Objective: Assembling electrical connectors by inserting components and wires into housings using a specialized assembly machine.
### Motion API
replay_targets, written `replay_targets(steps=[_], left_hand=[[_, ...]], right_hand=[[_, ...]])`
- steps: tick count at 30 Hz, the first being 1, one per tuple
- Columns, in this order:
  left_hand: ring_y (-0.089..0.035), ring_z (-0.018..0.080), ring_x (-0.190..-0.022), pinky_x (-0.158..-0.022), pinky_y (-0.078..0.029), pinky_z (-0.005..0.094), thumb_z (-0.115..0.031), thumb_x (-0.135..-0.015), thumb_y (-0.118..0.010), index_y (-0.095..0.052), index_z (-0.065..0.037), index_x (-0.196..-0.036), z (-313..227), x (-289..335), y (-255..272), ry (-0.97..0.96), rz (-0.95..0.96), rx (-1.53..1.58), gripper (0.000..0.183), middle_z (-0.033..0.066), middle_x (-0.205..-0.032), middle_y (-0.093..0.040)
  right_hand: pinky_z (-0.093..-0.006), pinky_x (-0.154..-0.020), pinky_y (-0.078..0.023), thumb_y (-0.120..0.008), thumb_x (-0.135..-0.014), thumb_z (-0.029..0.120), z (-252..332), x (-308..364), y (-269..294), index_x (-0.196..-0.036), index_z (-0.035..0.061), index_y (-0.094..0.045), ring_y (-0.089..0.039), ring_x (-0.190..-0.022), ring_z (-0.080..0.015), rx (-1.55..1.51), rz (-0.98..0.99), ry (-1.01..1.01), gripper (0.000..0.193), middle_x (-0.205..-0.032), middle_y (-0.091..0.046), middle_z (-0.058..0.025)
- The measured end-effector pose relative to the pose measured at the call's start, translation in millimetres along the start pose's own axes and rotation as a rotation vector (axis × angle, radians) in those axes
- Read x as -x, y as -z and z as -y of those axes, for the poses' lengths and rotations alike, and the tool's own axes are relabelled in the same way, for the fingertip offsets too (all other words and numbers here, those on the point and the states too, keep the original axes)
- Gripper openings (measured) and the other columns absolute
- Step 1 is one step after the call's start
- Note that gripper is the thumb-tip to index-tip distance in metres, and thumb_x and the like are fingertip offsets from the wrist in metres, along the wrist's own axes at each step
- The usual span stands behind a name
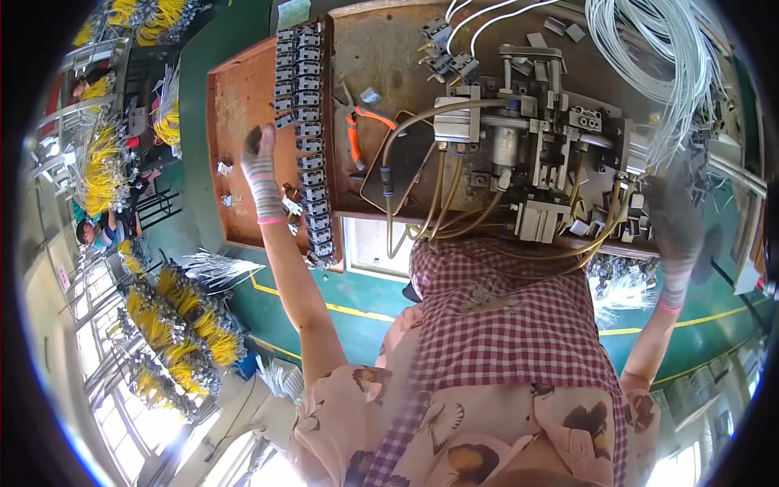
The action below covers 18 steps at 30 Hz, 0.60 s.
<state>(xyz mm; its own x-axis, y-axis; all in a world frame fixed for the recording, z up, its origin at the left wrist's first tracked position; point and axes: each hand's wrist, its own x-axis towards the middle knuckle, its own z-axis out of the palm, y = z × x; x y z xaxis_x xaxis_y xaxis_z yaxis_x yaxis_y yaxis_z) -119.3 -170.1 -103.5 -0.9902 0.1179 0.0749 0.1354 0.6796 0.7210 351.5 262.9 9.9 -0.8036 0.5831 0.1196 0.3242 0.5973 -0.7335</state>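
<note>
My left hand, in a striped knit glove with bare fingertips, hovers over the brown wooden tray on the left. Its fingers are stretched out and nothing shows in them. Just right of its fingertips stands a double row of small grey-and-black plug-like parts, one of them tilted out of line. On the right, my right hand, in a grey glove, is smeared by motion. It is beside the metal clamping machine, below a bundle of white cables; whether it holds anything is not visible.
Orange-handled pliers lie on the worn bench. Several brown hoses loop from the machine toward my checked apron. Plug parts with white wires sit at the back. Racks of yellow cable bundles and other people are far left.
</note>
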Motion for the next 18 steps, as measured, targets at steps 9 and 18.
replay_targets(steps=[9, 18], left_hand=[[-0.065, 0.021, -0.087, -0.075, -0.054, 0.0348, -0.031, -0.082, -0.077, -0.061, 0.001, -0.115, 7, 13, -7, 0.082, -0.043, 0.442, 0.049, 0.0093, -0.097, -0.068], [-0.06, 0.0221, -0.106, -0.086, -0.053, 0.0335, -0.03, -0.079, -0.081, -0.046, -0.004, -0.132, -185, 142, -64, -0.283, 0.615, 0.998, 0.068, 0.011, -0.128, -0.054]], right_hand=[[-0.0309, -0.086, -0.048, -0.066, -0.089, 0.019, -44, 32, 14, -0.121, 0.0006, -0.053, -0.063, -0.098, -0.0172, -0.384, -0.04, -0.324, 0.04, -0.11, -0.066, -0.0108], [-0.039, -0.09, -0.051, -0.06, -0.074, -0.006, 71, -27, -54, -0.122, 0.0002, -0.049, -0.064, -0.097, -0.0257, -0.892, 0.293, -0.103, 0.049, -0.111, -0.06, -0.0138]])
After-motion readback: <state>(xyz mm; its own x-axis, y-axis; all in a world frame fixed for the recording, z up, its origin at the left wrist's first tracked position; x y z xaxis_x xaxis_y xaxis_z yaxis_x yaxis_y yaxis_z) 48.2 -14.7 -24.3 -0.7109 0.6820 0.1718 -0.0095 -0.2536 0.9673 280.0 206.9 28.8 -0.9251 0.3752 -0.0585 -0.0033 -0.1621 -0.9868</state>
